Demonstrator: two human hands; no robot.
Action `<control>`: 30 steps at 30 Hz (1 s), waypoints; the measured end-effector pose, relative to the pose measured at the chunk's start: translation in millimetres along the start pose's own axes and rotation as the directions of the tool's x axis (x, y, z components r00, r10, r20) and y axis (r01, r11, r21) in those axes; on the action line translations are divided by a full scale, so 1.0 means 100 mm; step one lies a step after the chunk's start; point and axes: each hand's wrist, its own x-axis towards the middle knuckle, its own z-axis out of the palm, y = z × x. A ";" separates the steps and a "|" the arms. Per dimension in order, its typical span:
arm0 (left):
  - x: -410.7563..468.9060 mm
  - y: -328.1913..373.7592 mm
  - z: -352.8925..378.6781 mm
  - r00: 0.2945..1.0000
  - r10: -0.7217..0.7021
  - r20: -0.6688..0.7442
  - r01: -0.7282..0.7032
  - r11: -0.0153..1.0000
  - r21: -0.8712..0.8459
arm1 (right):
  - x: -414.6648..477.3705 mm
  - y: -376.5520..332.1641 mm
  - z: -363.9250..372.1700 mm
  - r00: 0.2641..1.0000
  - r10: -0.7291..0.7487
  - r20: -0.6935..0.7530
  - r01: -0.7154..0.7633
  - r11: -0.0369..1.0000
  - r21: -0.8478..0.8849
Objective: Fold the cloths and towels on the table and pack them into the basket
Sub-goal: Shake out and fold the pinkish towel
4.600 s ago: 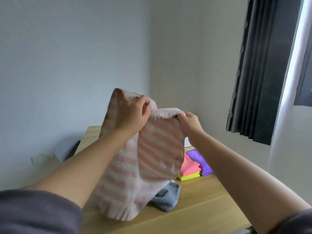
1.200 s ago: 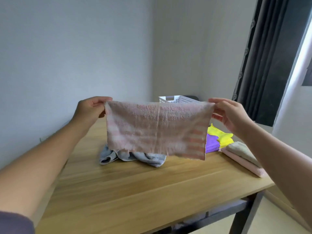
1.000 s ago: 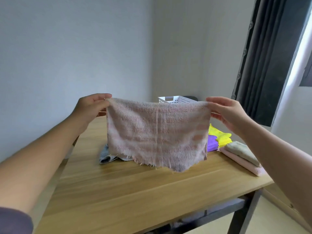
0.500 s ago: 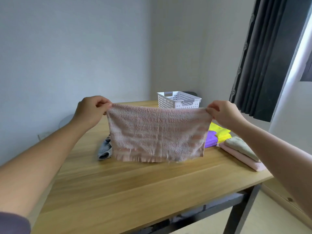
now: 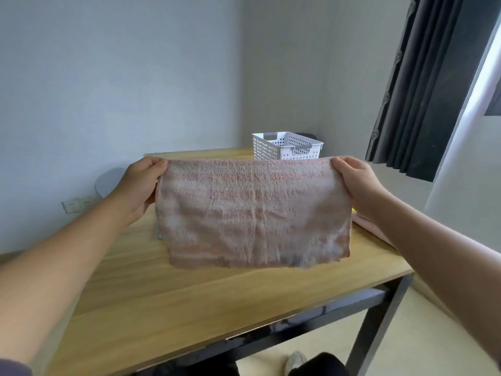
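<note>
Head view: your left hand (image 5: 138, 183) and right hand (image 5: 355, 177) each pinch an upper corner of the pink striped towel (image 5: 252, 215), fingers curled over its top edge, so it hangs stretched flat above the wooden table (image 5: 189, 299). Behind the towel, at the table's far edge, stands the white perforated basket (image 5: 287, 146); its floor is hidden from this angle. A folded pink cloth (image 5: 371, 226) lies at the table's right edge, partly hidden by your right forearm.

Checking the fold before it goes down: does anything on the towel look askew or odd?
The towel hangs level between left hand and right hand, but its bottom edge looks ragged, with greyish patches toward the right.
</note>
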 end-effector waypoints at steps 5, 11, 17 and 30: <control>0.10 -0.51 -0.07 0.993 -0.121 -0.008 0.119 0.960 0.252 | 0.06 0.37 0.14 0.999 0.043 -0.023 -0.047 0.961 -0.271; 0.13 -1.44 0.13 0.991 -0.094 -0.090 0.130 0.764 0.632 | 0.05 1.32 0.65 0.984 0.175 0.017 -0.156 0.915 -0.373; 0.59 -1.74 0.24 0.982 -0.065 -0.175 0.165 0.740 0.652 | 0.46 1.70 1.14 0.966 0.259 -0.003 -0.243 0.903 -0.353; 1.60 -2.14 -0.09 0.943 0.019 -0.332 0.260 0.582 0.770 | 1.28 1.83 1.84 0.996 0.085 0.023 -0.052 0.779 -0.625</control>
